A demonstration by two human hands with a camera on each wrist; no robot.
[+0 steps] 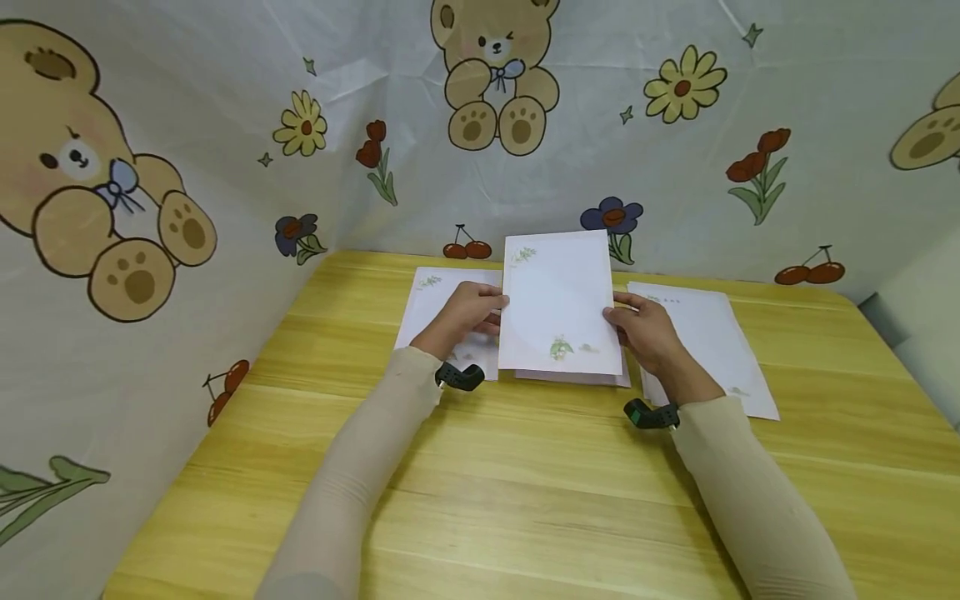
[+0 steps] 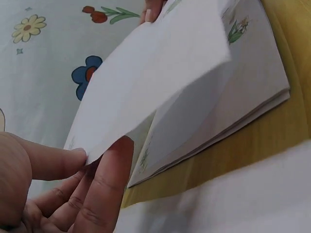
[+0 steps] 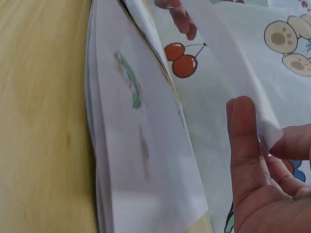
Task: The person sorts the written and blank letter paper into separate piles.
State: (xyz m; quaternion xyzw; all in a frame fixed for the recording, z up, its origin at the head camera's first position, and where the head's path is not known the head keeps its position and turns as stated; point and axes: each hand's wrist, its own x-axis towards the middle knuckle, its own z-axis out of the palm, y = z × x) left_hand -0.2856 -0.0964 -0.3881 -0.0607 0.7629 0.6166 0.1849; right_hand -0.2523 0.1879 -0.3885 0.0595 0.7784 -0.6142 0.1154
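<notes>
Both hands hold up one white sheet of paper [image 1: 558,300] printed with pale green plant drawings at its corners. On its left edge, my left hand [image 1: 467,310] pinches it between thumb and fingers; the left wrist view shows the thumb [image 2: 58,162] on top and the fingers below. My right hand [image 1: 647,335] grips the opposite edge, its fingers [image 3: 243,133] and thumb pinching the paper in the right wrist view. Directly beneath lies a stack of similar sheets [image 2: 265,63], mostly hidden from the head view.
To the left lies more printed paper [image 1: 420,312], partly behind the left hand. Another pile of paper [image 1: 708,342], with a short line of print at its top, lies on the right. The yellow wooden table [image 1: 510,492] meets a cartoon-bear cloth [image 1: 360,75] behind.
</notes>
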